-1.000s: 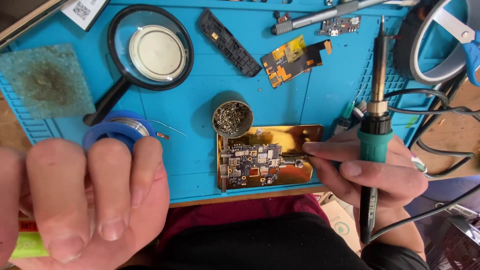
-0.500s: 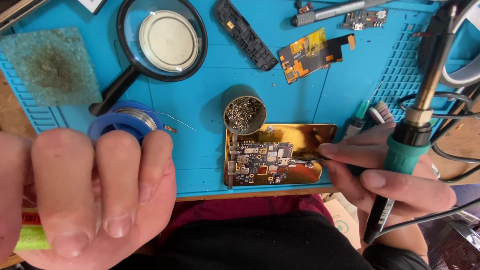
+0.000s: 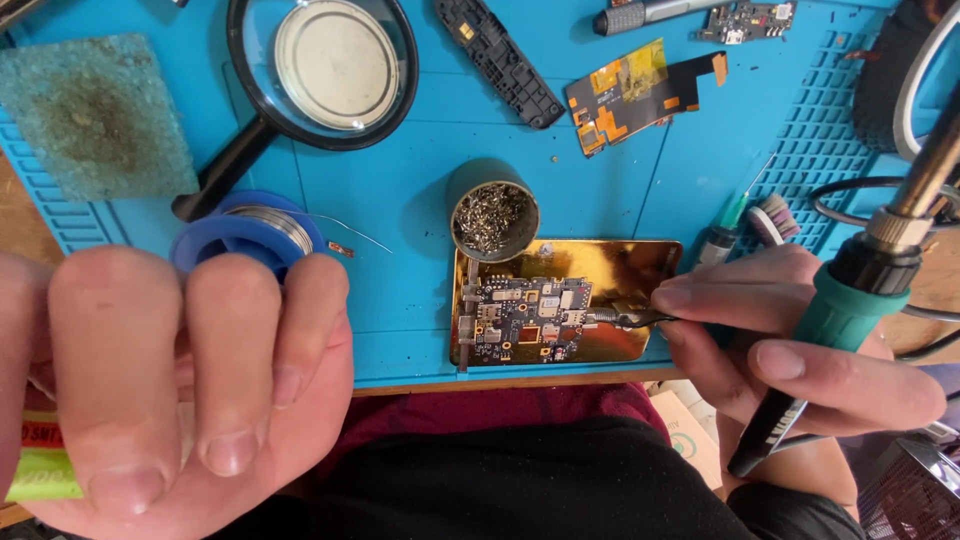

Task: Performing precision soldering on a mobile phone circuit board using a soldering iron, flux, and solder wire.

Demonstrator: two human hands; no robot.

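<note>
right hand (image 3: 790,350): closed on green-handled soldering iron (image 3: 850,310) and thin black tweezers (image 3: 640,319) | circuit board (image 3: 525,318): dark, densely populated, on gold plate (image 3: 600,270), at the tweezer tips | left hand (image 3: 170,380): fist around yellow-green tube (image 3: 40,475) | solder spool (image 3: 245,230) just beyond left knuckles

The left hand (image 3: 170,390) is very near the camera at the lower left. It is curled into a loose fist, with the backs of three fingers (image 3: 115,370) facing up and the nails pointing down. The right hand (image 3: 790,350) is lower right, palm side turned inward. Its index finger and thumb are stretched to the left and pinched together, while the other fingers are folded in a closed grip.
</note>
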